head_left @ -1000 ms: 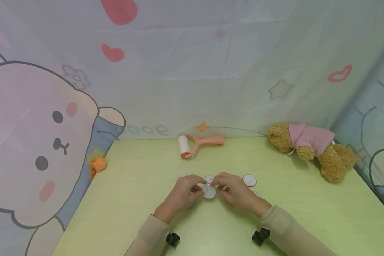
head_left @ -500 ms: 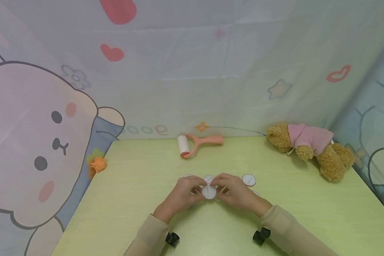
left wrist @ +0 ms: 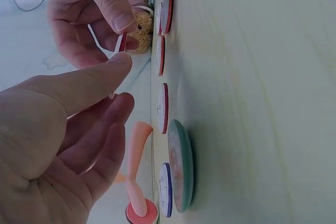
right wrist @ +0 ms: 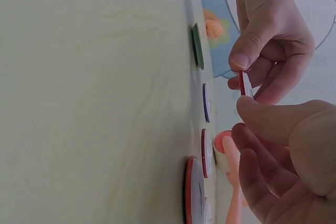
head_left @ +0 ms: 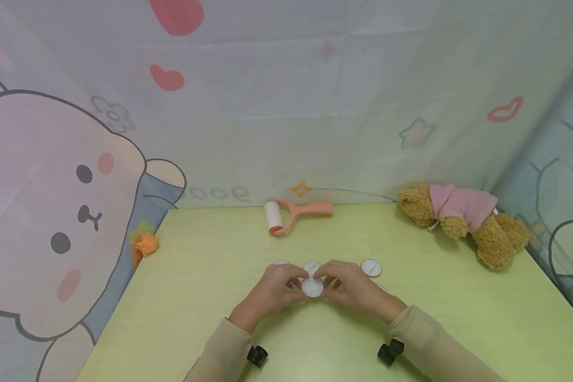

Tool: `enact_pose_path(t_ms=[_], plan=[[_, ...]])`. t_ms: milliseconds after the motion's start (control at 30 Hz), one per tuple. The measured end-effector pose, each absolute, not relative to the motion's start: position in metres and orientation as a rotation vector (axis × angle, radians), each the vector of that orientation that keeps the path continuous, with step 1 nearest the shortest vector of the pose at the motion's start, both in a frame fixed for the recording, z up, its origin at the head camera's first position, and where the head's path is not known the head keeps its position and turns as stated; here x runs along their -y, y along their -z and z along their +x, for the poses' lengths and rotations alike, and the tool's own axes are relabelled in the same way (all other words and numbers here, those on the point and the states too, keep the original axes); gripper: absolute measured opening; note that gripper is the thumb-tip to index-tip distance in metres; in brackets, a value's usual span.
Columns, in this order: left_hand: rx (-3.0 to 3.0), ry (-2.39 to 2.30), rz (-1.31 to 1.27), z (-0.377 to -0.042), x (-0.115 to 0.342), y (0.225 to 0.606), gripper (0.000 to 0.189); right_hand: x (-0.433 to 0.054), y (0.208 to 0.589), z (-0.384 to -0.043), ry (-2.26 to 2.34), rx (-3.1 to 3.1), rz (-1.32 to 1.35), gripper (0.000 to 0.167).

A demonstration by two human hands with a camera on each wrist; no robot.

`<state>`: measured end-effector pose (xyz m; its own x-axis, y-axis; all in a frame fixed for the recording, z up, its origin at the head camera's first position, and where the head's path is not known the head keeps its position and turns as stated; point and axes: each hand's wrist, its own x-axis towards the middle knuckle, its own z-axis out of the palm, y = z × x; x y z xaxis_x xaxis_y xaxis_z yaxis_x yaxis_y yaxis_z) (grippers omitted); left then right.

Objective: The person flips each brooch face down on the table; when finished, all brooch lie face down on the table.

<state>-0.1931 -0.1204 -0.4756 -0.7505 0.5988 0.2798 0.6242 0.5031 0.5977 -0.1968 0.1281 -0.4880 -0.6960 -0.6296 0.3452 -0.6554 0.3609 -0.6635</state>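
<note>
Between both hands, above the table, is a small round badge (head_left: 312, 287) with a white back and a thin line like a pin on it. Its edge is red where the badge (right wrist: 242, 83) shows in the right wrist view. My left hand (head_left: 273, 286) pinches its left side with thumb and fingers, and my right hand (head_left: 350, 285) pinches its right side. Just behind lies another white-backed badge (head_left: 311, 267), partly covered by the fingers. A larger teal-rimmed disc (left wrist: 181, 166) rests beside a blue-rimmed badge (left wrist: 166, 190) near the left hand.
Red-rimmed badges lie in a loose group, one (head_left: 371, 268) right of the right hand. An orange-handled lint roller (head_left: 310, 208) lies at the table's back edge. A teddy bear (head_left: 465, 212) in pink lies at the back right, an orange tuft (head_left: 147, 244) at the left edge.
The hands stay almost in place around the badge. The line on its back looks shorter than before. A sliver of another badge now shows behind the right hand.
</note>
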Motion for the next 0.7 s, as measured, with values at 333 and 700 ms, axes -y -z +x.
enact_pose_path(t_ms=[333, 700], plan=[[2.790, 1.022, -1.050, -0.1937, 0.1182, 0.4757, 0.029, -0.1285, 0.4897, -0.1966, -1.228, 2.573, 1.218, 0.034], [2.833, 0.890, -1.045, -0.1960, 0.1141, 0.4796, 0.035, -0.1275, 0.4933, -0.1987, -1.141, 2.614, 1.218, 0.029]])
